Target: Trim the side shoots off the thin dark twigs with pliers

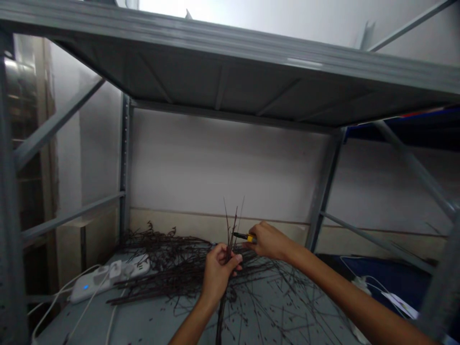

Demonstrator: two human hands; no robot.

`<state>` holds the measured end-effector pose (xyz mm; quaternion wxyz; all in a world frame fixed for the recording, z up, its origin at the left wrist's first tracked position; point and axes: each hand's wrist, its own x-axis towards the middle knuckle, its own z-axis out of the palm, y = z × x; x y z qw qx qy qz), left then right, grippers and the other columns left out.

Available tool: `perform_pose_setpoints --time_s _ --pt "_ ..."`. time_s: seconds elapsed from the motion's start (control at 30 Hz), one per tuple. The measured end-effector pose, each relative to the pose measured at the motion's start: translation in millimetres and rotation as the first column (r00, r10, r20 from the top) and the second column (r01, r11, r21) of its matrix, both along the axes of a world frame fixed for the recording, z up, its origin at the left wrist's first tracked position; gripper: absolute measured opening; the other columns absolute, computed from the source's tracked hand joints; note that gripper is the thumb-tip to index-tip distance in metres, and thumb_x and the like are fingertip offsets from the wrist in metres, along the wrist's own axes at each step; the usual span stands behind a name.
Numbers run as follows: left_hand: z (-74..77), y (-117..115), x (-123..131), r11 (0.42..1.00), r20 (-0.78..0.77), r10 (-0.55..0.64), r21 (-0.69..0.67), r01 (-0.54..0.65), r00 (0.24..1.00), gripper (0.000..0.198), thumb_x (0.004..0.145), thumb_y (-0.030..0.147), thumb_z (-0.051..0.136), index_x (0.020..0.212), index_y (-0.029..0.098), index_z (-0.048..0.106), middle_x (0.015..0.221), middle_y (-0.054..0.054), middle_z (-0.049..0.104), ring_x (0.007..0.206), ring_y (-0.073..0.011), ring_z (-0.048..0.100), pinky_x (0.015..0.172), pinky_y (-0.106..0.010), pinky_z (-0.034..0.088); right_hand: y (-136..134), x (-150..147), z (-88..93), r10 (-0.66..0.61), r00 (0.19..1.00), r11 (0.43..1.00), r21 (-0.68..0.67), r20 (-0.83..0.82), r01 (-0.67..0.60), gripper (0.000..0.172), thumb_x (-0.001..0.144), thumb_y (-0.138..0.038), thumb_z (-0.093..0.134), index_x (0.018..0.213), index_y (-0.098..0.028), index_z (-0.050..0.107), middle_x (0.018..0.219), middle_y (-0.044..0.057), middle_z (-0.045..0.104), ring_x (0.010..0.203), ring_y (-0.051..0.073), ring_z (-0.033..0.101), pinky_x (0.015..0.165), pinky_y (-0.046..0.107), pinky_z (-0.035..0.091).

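Closed around a thin bundle of dark brown twigs point(220, 316), my left hand point(220, 268) holds it upright near the middle of the view. The twig tips point(235, 221) rise above my fingers and the stems run down below them. My right hand point(268, 239) grips a pair of pliers or cutters point(250, 238) with yellow and black handles. The dark jaws of this tool point left and lie against or close beside the twigs, just above my left hand. Whether the jaws touch a twig I cannot tell.
A pile of loose twigs point(172, 268) spreads over the grey shelf surface point(143, 323), with small cut bits scattered about. At the left lies a white power strip point(108, 280) with plugs and cables. A metal shelf point(223, 72) overhangs the work, and uprights point(124, 163) stand at the sides.
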<state>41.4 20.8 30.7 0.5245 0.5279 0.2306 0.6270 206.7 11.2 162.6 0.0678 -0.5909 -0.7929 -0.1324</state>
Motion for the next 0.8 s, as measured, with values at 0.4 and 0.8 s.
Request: perform_pose_setpoints --time_s 0.4,0.8 --pt "15.0 -2 -1 1.0 0.04 0.015 -0.012 -0.014 0.999 0.038 0.069 0.041 0.086 0.072 0.019 0.055 0.064 0.002 0.063 0.053 -0.0147 0.066 0.043 -0.019 0.046 8 -2 4.4 0.0 1.0 0.999 0.044 -0.013 0.001 0.03 0.086 -0.045 0.061 0.083 -0.018 0.075 0.085 0.014 0.076 0.083 0.026 0.07 0.066 0.029 0.042" --pt "4.4 2 -4 0.999 0.039 0.0 -0.034 0.001 0.999 0.038 0.071 0.039 0.085 0.074 0.019 0.053 0.066 0.002 0.065 0.052 -0.0138 0.066 0.044 -0.019 0.049 7 8 42.2 -0.024 0.996 0.999 0.025 -0.092 0.026 0.043 0.082 -0.056 0.064 0.09 -0.015 0.072 0.089 0.016 0.073 0.083 0.028 0.067 0.07 0.032 0.042"
